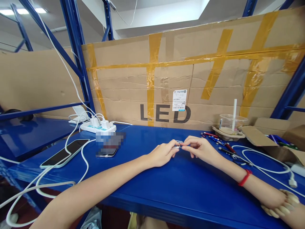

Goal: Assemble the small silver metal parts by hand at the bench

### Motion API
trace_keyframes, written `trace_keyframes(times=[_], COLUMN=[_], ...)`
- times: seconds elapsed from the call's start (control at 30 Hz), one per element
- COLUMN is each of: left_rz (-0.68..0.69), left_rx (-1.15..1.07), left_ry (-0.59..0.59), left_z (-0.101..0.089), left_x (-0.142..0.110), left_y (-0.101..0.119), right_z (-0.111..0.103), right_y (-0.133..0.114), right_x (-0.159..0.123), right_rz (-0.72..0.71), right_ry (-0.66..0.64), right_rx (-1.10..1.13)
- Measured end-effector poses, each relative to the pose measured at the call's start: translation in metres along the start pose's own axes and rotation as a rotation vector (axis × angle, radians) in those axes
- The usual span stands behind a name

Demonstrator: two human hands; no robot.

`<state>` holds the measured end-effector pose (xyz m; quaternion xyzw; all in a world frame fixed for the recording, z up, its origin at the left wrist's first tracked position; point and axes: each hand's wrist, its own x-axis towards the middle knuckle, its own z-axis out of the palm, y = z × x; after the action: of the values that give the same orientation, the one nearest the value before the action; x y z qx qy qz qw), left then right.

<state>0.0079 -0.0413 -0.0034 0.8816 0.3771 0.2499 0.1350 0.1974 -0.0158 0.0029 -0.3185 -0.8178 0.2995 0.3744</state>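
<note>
My left hand (163,154) is closed around a small shiny silver piece (176,147) just above the blue tabletop. A dark, thin part shows at its upper edge, but the fingers cover most of it and its kind is unclear. At its right end, my right hand (199,148) meets the left one, with thumb and forefinger pinched together. Whatever lies between those two fingertips is too small to make out. Nearest to the right hand are several slim pen-like items (211,136) in red, blue and black.
On the left lie a phone (68,152), a white power strip (97,128) with plugs, and loose white cables. At right are a plastic cup (232,122) with a straw, an opened cardboard box (274,140) and a coiled white cable (264,159). A cardboard panel (124,89) stands behind.
</note>
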Motion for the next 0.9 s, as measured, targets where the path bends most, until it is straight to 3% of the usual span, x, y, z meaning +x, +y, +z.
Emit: trace_keyframes(times=[0.9], left_rz=[0.027], left_rx=[-0.007], left_ry=[0.026], left_z=[0.004], left_x=[-0.0023], left_y=[0.0009], right_z=[0.001], right_y=[-0.0001], right_x=[0.0002], right_rz=[-0.043], right_ry=[0.029], right_rx=[0.057])
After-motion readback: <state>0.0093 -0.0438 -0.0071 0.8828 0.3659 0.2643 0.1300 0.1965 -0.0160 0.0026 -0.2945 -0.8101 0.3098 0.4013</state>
